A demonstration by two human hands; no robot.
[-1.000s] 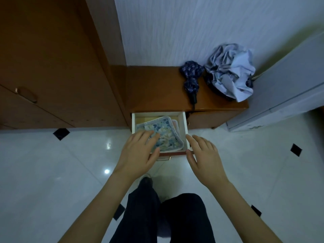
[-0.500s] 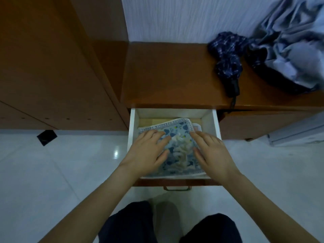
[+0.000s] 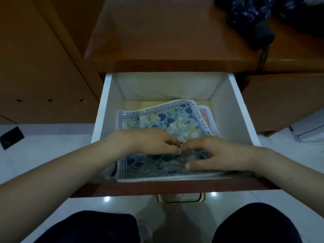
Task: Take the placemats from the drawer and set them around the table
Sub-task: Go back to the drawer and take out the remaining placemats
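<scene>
The white-walled drawer [image 3: 103,109] is pulled out below the wooden top. Inside lies a stack of placemats; the top placemat [image 3: 166,118] is blue with flowers and a lettered border. A pinkish placemat [image 3: 206,115] peeks out beneath it at the right. Both my hands are in the drawer on the top placemat. My left hand [image 3: 152,140] rests on it with bent fingers. My right hand [image 3: 217,153] lies arched on it with the thumb stretched along the near edge. The fingertips of both hands meet at the mat's middle. No table is in view.
A dark folded umbrella [image 3: 259,30] lies on the low wooden cabinet top [image 3: 166,32]. A tall wooden cabinet [image 3: 35,58] stands at the left. The drawer's brass handle [image 3: 181,199] hangs above white floor tiles [image 3: 43,151]. My dark-trousered knees [image 3: 87,227] are below.
I have leaned in closer to the drawer. Both hands moved from the drawer's front edge down onto the top placemat and drew together at its middle.
</scene>
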